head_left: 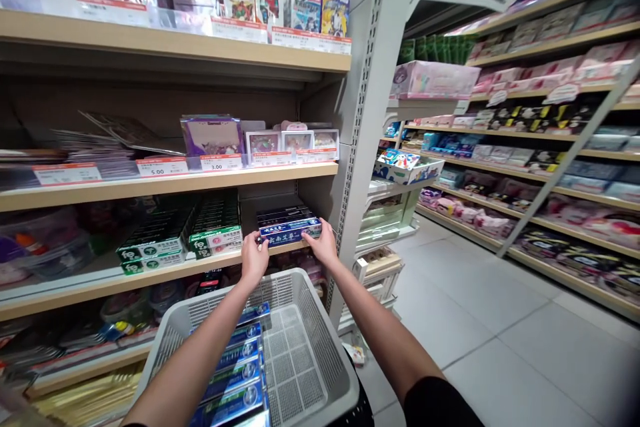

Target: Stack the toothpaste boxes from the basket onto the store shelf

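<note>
My left hand [255,257] and my right hand [323,244] grip the two ends of a small stack of blue toothpaste boxes [287,233] at the front of the shelf. Behind that stack, more dark boxes [280,213] run back into the shelf. Just left of my left hand stand green-and-white toothpaste boxes [216,240], with a second row of green-and-white boxes [153,257] farther left. Below my arms, a grey plastic basket [345,373] holds several blue boxes [233,373] along its left side, partly hidden by my left forearm.
Above the hands, a wooden shelf edge [165,181] carries price tags and small boxed goods. A grey metal upright [367,113] stands right of my right hand. Beyond it are a tiled floor [500,320] and stocked shelves [525,133]. A dark phone-like screen [209,282] shows behind the basket.
</note>
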